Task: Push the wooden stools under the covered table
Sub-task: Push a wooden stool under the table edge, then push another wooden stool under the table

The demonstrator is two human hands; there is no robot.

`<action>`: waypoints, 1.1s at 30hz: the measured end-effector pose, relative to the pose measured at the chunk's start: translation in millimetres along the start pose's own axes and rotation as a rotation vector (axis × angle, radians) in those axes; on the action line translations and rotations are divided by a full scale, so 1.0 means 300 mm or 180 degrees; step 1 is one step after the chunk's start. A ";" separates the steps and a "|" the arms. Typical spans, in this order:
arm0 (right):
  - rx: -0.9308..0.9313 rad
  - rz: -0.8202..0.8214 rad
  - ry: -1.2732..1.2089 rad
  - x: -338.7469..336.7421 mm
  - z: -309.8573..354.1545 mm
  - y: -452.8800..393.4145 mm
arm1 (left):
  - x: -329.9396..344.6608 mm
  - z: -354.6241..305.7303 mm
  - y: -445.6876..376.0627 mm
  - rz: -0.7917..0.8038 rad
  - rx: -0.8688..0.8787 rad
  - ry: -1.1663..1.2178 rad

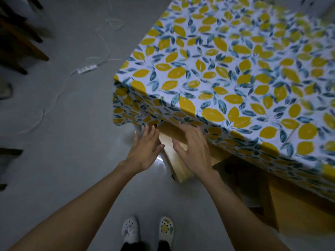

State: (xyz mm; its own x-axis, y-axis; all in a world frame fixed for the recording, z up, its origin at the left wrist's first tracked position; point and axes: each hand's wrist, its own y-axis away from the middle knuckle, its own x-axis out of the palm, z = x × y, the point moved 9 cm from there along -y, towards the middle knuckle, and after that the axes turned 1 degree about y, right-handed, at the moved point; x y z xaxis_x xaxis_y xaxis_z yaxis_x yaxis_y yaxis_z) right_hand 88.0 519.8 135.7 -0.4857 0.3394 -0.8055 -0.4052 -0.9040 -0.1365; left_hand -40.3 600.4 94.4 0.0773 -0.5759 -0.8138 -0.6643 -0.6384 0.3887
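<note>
A table covered in a lemon-and-leaf cloth (226,69) fills the upper right. A light wooden stool (172,156) sticks out from under the cloth's near edge, its far part hidden beneath the hanging fabric. My left hand (146,147) is at the stool's left side with fingers spread and straight, fingertips near the cloth hem. My right hand (194,147) lies over the stool's top, fingers spread and relaxed. A second wooden stool (290,214) stands to the right, partly under the cloth.
Grey floor lies to the left, crossed by a white cable and a power strip (87,68). Dark wooden furniture legs (21,42) stand at the upper left. My feet in white patterned clogs (148,230) are at the bottom centre.
</note>
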 end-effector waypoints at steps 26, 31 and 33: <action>0.1203 -0.0880 0.0007 -0.145 0.688 -1.336 | -1.542 0.458 -0.648 -0.0759 0.0832 0.1102; 0.1479 -0.1008 0.0120 -0.146 0.553 -1.607 | -1.648 0.385 -0.994 -0.0545 0.1068 0.1115; 0.1539 -0.1091 0.0121 -0.169 0.492 -1.738 | -1.691 0.332 -1.149 -0.0508 0.1188 0.1114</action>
State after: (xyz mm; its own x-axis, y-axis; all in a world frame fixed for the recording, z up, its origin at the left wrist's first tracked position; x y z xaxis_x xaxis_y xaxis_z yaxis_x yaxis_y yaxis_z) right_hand 209.6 1012.4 333.0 -0.2403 0.5733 -0.7833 -0.8452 -0.5204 -0.1216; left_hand 75.4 1163.6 330.2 0.3999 -0.6632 -0.6327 -0.8383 -0.5437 0.0401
